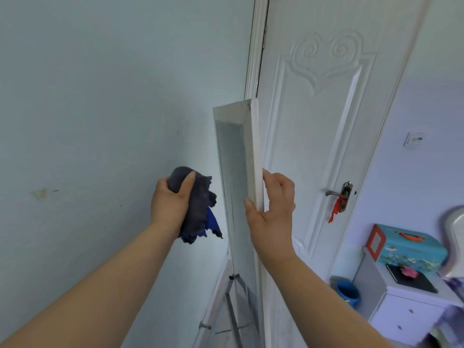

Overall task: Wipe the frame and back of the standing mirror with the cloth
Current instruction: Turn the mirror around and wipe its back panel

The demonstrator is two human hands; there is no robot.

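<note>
A tall standing mirror (247,146) with a white frame stands edge-on in front of me, its grey inner panel facing left. My right hand (272,217) grips the frame's right edge about halfway up, thumb on the near face and fingers behind. My left hand (170,202) holds a bunched dark blue-grey cloth (199,212) just left of the mirror, apart from the frame. The mirror's metal stand leg (232,302) shows below, near the floor.
A pale wall fills the left. A white door (326,121) with a metal handle (341,194) and red ribbon stands right behind the mirror. At lower right are a white cabinet (411,312) carrying a teal box (406,249), and a blue bucket (347,293).
</note>
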